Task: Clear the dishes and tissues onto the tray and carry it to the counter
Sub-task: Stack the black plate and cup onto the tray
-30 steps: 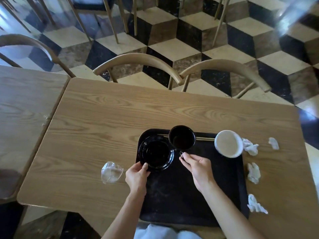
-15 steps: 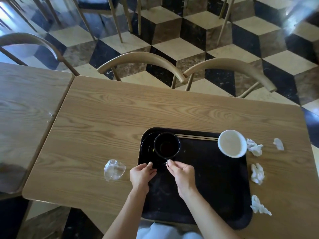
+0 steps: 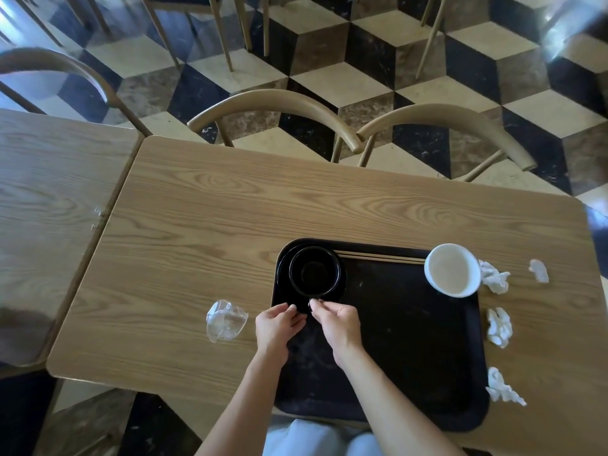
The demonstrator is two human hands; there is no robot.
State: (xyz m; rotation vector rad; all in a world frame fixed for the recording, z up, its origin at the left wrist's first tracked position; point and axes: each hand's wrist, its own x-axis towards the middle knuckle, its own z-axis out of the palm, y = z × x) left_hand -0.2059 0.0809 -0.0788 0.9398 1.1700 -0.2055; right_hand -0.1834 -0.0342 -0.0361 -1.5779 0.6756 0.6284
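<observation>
Black cup (image 3: 315, 272) sits nested in the black plate (image 3: 283, 274) at the tray's (image 3: 411, 340) far left corner; chopsticks (image 3: 378, 257) lie along the far rim. Right hand (image 3: 337, 325) pinches the cup's small handle at its near edge, fingertips closed on it. Left hand (image 3: 274, 327) has thumb and fingers on the plate's near rim, loosely curled, steadying. Judgement: cup looks seated, so the step is to let go cleanly, right first, without tipping it, left holding the plate flat. White bowl (image 3: 452, 270) overhangs the tray's far right corner and wants nudging inward. Four tissues (image 3: 499, 327) off the right side and the crumpled plastic cup (image 3: 225, 320) on the table (image 3: 230, 209) remain.
</observation>
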